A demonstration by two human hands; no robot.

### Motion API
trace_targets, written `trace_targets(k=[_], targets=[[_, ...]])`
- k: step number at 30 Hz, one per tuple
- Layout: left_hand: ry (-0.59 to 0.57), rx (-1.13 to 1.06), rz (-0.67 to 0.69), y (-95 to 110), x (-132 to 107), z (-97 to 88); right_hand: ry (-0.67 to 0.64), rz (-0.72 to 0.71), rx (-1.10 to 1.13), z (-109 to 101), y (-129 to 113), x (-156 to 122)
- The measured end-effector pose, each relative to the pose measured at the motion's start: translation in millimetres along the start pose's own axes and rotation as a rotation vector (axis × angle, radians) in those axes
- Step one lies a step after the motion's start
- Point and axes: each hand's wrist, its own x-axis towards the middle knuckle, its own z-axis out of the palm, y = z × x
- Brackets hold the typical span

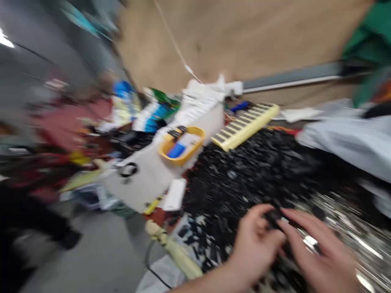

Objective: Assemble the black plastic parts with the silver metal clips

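My left hand [255,246] and my right hand [320,254] meet at the lower right, above a work surface. Between their fingertips is a small black part [274,217], blurred, its exact kind unclear. Both hands pinch it. A shiny metal piece [310,243] shows by the right hand's fingers; I cannot tell whether it is joined to the black part. Behind the hands spreads a large heap of small black pieces [244,175]. To the right of my right hand lie many long shiny metal pieces [345,219].
A yellow oval tray [200,148] holding a blue item stands on a white board [143,179]. Beyond the heap lies a cream slotted rack [244,132]. A white box [175,194] and a pale wrapped bar [180,254] sit to the left. A dark-clothed leg [45,219] shows far left.
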Motion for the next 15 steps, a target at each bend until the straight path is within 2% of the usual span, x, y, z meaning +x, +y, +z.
trace_targets(k=[2, 4, 9, 12, 15], targets=[[0.095, 0.092, 0.025, 4.2, -5.5, -2.6, -0.081, -0.027, -0.084, -10.8, -11.2, -0.9], [0.088, 0.149, 0.026, 9.7, -6.3, -9.8, -0.1, -0.002, -0.083, -8.2, -20.1, -0.6], [-0.024, 0.093, -0.079, 5.0, -7.5, -22.2, -0.055, 0.192, -0.07, -2.5, -33.8, -11.6], [-0.11, 0.02, -0.17, -7.5, -6.3, -26.0, -0.117, 0.244, -0.118, -7.7, -34.9, -19.7], [-0.147, 0.007, -0.222, -18.7, -4.1, -29.0, -0.179, 0.276, -0.167, -12.5, -31.5, -25.8]])
